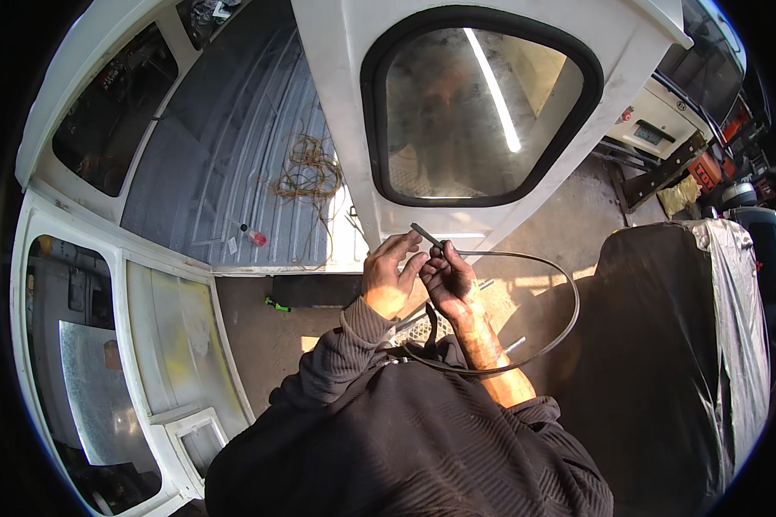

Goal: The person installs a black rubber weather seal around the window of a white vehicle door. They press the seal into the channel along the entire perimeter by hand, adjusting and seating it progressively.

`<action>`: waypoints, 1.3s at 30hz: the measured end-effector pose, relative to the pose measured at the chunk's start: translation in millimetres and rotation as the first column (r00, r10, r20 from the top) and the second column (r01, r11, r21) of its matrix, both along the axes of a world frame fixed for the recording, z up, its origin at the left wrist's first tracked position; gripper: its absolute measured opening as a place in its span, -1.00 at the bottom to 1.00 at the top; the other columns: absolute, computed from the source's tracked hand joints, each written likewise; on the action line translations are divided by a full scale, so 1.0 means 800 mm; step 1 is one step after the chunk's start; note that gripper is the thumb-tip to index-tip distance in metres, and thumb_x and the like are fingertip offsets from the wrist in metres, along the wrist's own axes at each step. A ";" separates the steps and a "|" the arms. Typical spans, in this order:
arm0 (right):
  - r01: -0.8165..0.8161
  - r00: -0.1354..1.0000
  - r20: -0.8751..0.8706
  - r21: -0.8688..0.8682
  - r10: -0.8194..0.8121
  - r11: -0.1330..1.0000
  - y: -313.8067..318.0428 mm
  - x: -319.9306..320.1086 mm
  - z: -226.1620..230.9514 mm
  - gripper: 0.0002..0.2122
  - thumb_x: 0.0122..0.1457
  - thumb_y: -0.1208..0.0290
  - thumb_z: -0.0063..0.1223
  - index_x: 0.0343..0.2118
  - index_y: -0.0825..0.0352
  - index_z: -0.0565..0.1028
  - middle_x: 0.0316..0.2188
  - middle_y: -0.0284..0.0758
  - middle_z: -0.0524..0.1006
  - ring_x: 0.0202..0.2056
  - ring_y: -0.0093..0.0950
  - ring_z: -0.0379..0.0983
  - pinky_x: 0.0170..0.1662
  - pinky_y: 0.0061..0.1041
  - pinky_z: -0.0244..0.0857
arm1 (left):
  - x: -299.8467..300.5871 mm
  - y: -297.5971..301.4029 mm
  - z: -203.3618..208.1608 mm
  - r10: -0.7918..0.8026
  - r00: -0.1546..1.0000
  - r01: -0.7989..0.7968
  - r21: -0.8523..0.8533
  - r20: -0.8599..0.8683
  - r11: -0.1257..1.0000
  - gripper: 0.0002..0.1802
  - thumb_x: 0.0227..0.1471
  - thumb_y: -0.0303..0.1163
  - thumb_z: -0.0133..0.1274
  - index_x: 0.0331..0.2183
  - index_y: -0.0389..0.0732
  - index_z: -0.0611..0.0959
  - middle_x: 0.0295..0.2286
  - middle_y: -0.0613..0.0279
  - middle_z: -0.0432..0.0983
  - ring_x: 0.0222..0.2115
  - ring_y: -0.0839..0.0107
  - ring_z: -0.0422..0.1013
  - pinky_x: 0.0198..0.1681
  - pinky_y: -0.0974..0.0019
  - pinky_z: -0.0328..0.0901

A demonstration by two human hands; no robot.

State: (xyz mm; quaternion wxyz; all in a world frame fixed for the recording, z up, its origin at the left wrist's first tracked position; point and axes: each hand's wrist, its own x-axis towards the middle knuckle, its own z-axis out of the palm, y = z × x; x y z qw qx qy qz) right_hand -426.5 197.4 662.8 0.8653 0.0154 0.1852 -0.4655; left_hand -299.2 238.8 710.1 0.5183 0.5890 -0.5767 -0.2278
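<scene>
A thin black rubber strip (575, 303) curves in a wide loop to the right of my hands and back toward my chest. My right hand (450, 280) pinches it near one end between thumb and fingers. That end looks thicker and slants up to the left. My left hand (390, 274) has bent fingers, their tips against the strip's end; part of this contact is hidden. Both hands are in front of the white door (509, 185), below its black-sealed window (457, 129).
The open rear of a white vehicle shows a ribbed grey floor (259, 138) with tangled wire (310, 168) and a small bottle (253, 235). Another white door (138, 345) stands at left. A dark cover (655, 345) drapes something at right. A green object (276, 304) lies on the ground.
</scene>
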 end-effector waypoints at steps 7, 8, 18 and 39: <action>-0.424 0.890 -0.374 -0.462 0.262 0.779 0.003 -0.015 -0.037 -0.64 0.13 0.28 0.08 -0.10 0.43 0.40 -0.23 -0.26 0.52 -0.27 -0.47 0.46 -0.13 -0.45 0.34 | 0.000 -0.018 -0.002 0.065 0.988 -0.084 -0.132 -0.139 0.988 -0.77 0.08 -0.45 -0.02 -0.21 -0.33 0.58 -0.51 0.17 0.55 -0.50 0.45 0.48 -0.39 0.43 0.36; -0.661 0.699 -0.689 -0.519 0.193 0.542 -0.006 -0.030 -0.038 -0.57 0.18 0.16 -0.02 -0.07 0.46 0.37 -0.20 -0.13 0.50 -0.26 -0.36 0.48 -0.12 -0.39 0.35 | 0.014 -0.023 -0.006 0.081 0.976 -0.097 -0.070 -0.203 0.993 -0.76 0.10 -0.44 -0.04 -0.20 -0.35 0.57 -0.52 0.19 0.55 -0.49 0.52 0.46 -0.39 0.44 0.35; -0.531 0.421 -0.899 -0.354 -0.122 0.770 -0.014 -0.080 -0.059 -0.68 0.08 0.38 0.14 -0.13 0.42 0.45 -0.49 -0.35 0.52 -0.58 -0.70 0.26 -0.47 -0.73 0.16 | 0.065 -0.082 -0.070 0.232 0.972 -0.234 -0.055 -0.041 0.971 -0.82 -0.04 -0.56 0.09 -0.30 -0.35 0.59 -0.50 0.21 0.46 -0.57 0.45 0.49 -0.49 0.42 0.34; -0.659 -0.045 -0.841 -0.381 -0.540 0.648 -0.058 -0.043 -0.031 -0.87 0.01 0.41 0.15 -0.38 0.30 0.57 -0.67 -0.35 0.47 -0.58 -0.65 0.32 -0.44 -0.62 0.23 | 0.042 -0.107 -0.035 0.508 0.860 -0.504 -0.202 -0.035 0.840 -0.79 -0.17 -0.50 0.21 -0.48 -0.31 0.48 -0.57 0.12 0.47 -0.58 0.22 0.44 -0.48 0.28 0.31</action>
